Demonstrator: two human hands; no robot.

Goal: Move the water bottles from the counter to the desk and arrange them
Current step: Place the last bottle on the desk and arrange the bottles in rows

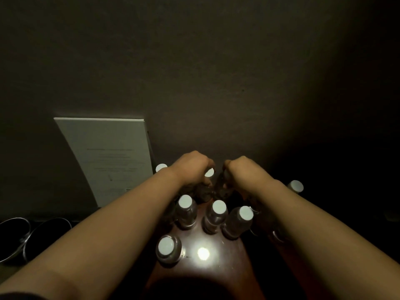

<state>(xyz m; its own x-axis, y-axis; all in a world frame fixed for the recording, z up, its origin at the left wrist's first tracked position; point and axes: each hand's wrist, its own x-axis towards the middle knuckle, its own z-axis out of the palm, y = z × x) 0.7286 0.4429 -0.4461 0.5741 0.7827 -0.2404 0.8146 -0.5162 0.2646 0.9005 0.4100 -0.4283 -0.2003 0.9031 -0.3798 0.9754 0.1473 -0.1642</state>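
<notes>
Left hand (pixel 192 167) curled round a white-capped bottle (pixel 209 172); right hand (pixel 240 169) apparently gripped round another bottle (pixel 221 185), dimly seen.

The right hand (pixel 239 169) hides the cap of the bottle (pixel 221 184) it seems to grip; printing on the leaning sheet (pixel 108 156) is too dim to read.

water bottles (pixel 216 217): clear, white-capped | upright, clustered close on glossy brown desk (pixel 216 267) | two gripped at rear
</notes>
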